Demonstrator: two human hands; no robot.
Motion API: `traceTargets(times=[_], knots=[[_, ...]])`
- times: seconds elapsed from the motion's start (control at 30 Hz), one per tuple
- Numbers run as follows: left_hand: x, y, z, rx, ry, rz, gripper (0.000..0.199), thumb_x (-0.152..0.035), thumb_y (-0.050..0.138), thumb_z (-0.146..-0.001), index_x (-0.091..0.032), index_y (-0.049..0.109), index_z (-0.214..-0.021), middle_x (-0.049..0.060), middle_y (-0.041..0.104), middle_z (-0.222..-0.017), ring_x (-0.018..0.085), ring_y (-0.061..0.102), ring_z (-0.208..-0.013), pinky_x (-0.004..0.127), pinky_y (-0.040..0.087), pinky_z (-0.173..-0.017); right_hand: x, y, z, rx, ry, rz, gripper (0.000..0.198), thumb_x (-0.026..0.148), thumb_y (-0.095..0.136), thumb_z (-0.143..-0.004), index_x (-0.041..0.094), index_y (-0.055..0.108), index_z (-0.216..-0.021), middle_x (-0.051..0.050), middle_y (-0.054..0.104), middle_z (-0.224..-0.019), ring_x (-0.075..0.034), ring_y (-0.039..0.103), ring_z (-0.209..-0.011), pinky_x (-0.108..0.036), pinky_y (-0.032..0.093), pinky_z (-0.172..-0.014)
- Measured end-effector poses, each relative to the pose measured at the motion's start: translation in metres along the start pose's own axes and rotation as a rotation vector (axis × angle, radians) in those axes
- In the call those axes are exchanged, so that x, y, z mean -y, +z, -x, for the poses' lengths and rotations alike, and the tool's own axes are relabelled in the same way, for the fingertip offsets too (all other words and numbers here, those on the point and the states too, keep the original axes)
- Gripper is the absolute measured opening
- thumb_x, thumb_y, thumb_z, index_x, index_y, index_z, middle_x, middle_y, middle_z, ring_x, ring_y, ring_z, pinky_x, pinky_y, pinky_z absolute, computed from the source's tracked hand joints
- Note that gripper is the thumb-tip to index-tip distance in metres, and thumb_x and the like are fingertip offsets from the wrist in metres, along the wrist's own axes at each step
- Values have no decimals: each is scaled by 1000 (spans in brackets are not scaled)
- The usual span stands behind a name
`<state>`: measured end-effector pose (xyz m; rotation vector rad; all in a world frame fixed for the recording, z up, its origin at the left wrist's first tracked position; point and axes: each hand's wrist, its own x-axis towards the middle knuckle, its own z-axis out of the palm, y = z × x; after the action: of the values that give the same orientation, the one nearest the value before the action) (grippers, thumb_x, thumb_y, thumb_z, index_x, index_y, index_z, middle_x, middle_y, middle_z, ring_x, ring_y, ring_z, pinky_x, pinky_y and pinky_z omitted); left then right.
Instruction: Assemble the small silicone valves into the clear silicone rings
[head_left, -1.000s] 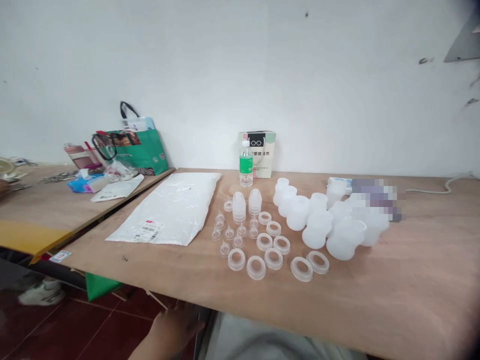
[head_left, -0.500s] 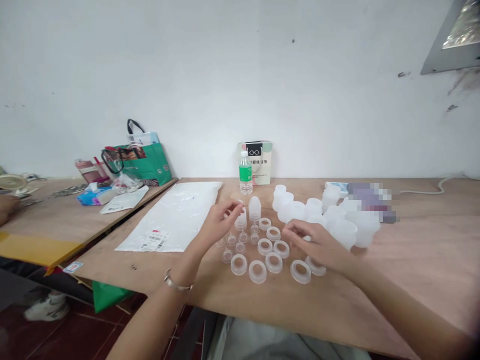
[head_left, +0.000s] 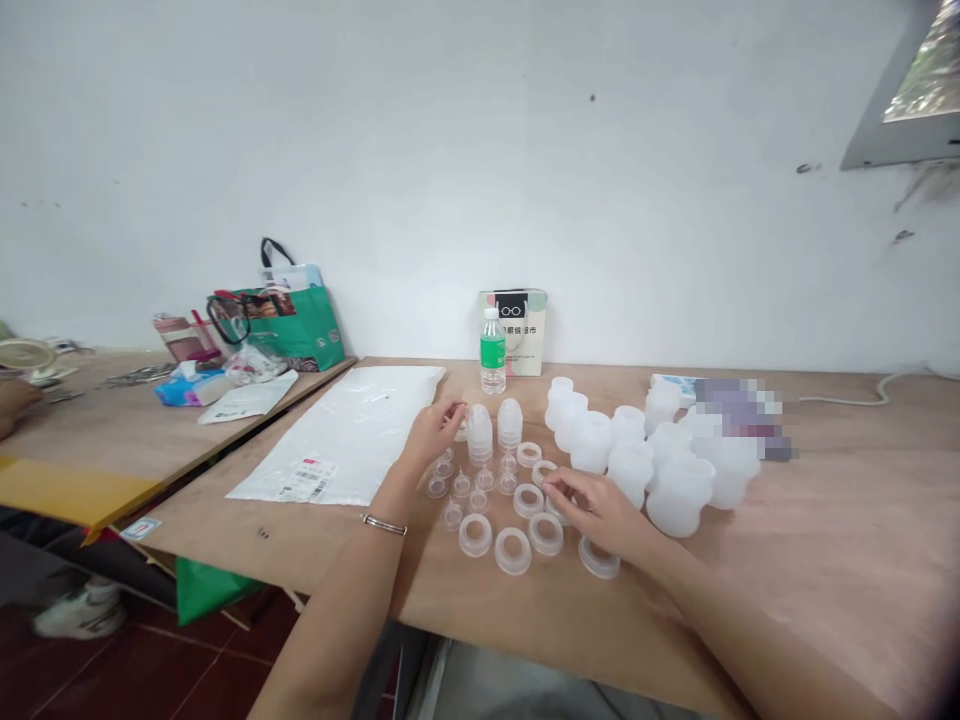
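Reaching over the table (head_left: 465, 595), two bare hands now work above the loose parts, whereas a second ago only a single hand showed, below the table's edge. The left hand (head_left: 430, 434), half a second ago in front of the left stack of clear domed caps (head_left: 480, 436), has shifted to its left and uncovered it; its fingers are bent, tips just beside the stack. The right hand (head_left: 592, 503) has come nearer, its curled fingertips at one translucent ring (head_left: 535, 474). The change suggests—as a judgement—that handling of single parts is only beginning. Small nipple-shaped pieces (head_left: 484, 479) lie in front of the caps, other rings (head_left: 512, 569) nearer the front and right, and white waisted bottles (head_left: 590, 442) stand farther right. Whether either hand grips anything cannot be told: the left fingers overlap a clear piece behind them, and the right hand and wrist mask parts of further rings. A pixelated patch (head_left: 739, 412) obscures an item behind the bottles—its nature is unreadable.
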<state>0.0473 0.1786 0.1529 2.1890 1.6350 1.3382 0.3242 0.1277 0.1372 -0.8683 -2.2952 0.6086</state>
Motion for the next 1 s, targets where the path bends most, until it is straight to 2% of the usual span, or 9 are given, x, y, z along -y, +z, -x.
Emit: traceTargets(times=[0.13, 0.4, 0.5, 0.6, 0.67, 0.8, 1.0], knots=[[1, -4, -1, 162, -3, 25, 29, -37, 46, -83, -17, 66, -86, 2, 68, -76, 14, 61, -68, 23, 46, -64, -3, 0, 1, 10, 15, 5, 29, 38, 35, -91, 20, 56, -83, 0, 59, -72, -13, 51, -65, -25, 39, -60], [4, -13, 2, 127, -86, 63, 46, -44, 29, -90, -13, 62, -96, 7, 66, -85, 16, 61, -81, 30, 47, -81, -7, 2, 1, 38, 21, -24, 29, 38, 34, -91, 19, 54, -82, -1, 59, -73, -14, 51, -64, -26, 38, -59], [-5, -10, 5, 105, -45, 105, 47, -44, 27, -91, -13, 58, -109, 9, 63, -101, 17, 58, -93, 32, 43, -90, -7, 1, 0, 35, 19, -36, 27, 37, 35, -91, 19, 55, -83, -1, 60, -74, -14, 52, -66, -25, 38, -60], [-15, -5, 7, 141, 43, 119, 48, -43, 35, -90, -16, 41, -129, 11, 55, -118, 17, 54, -103, 32, 42, -91, -8, 0, 0, 23, 22, -30, 29, 38, 35, -91, 19, 55, -82, 0, 58, -71, -13, 51, -63, -25, 38, -59], [-19, -2, 8, 199, 111, 84, 53, -42, 44, -87, -19, 34, -134, 11, 49, -126, 18, 51, -108, 33, 42, -92, -9, 0, -1, 28, 29, -32, 29, 38, 35, -91, 20, 56, -82, 0, 58, -71, -13, 51, -63, -25, 38, -58], [-17, 2, 7, 296, 217, -16, 49, -35, 50, -85, -24, 39, -131, 6, 47, -131, 19, 45, -118, 34, 35, -101, -14, 2, -1, 48, 50, -47, 30, 39, 34, -91, 20, 55, -81, -1, 60, -74, -14, 53, -65, -25, 39, -59], [-4, 11, 3, 231, 159, -81, 50, -34, 51, -84, -23, 38, -131, 8, 52, -125, 20, 53, -105, 36, 41, -94, -16, 2, -2, 47, 73, -59, 31, 39, 34, -91, 19, 55, -80, 0, 58, -69, -13, 51, -62, -25, 38, -57]])
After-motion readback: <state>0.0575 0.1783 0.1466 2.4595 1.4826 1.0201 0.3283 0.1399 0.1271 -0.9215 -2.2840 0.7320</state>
